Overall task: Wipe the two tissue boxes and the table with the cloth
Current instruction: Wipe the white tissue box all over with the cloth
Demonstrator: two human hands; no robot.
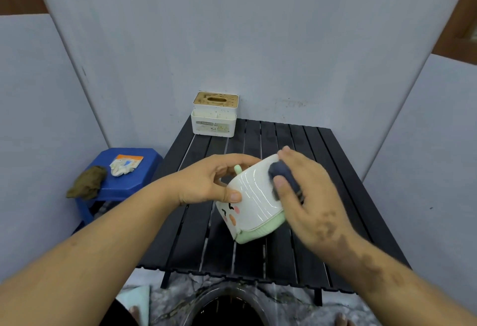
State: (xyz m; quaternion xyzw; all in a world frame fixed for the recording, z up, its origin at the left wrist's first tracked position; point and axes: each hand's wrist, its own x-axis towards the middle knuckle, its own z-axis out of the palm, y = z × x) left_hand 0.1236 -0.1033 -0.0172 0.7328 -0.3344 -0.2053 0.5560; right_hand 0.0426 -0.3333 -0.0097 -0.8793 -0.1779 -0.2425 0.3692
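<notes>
Both hands grip: left (206, 181) holds the tilted tissue box (251, 202), face toward camera; right (304, 196) clutches the cloth (282, 173).

black slatted table (258, 253), white tissue box with a wood lid (214, 115) sitting on its far left corner

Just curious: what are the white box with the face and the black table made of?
The face box looks like glossy plastic or ceramic: light streaks glint on its smooth white side. The table looks like matte black slats, likely metal or plastic; I cannot tell which.
</notes>
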